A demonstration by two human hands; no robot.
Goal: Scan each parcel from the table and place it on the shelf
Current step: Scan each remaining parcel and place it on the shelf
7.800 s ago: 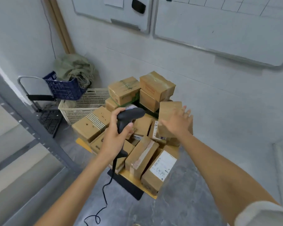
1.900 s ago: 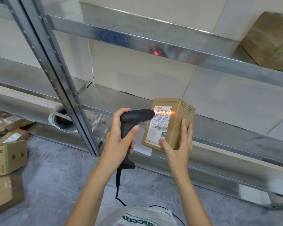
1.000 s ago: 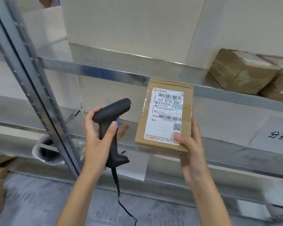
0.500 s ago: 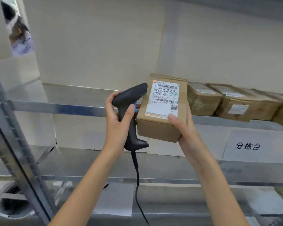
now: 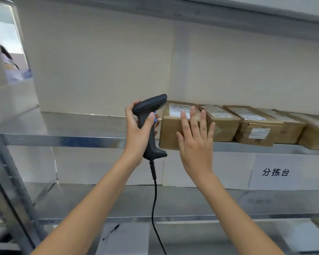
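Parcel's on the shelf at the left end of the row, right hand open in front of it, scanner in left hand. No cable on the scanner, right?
Wrong on the cable: the head view shows a black cable hanging from the scanner grip. The rest stands: parcel on shelf, right hand open, left hand gripping.

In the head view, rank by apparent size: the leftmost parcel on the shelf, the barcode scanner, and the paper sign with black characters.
1. Sign
2. Leftmost parcel, partly hidden
3. Scanner
The scanner sits nearer the camera, so its place is unsure.
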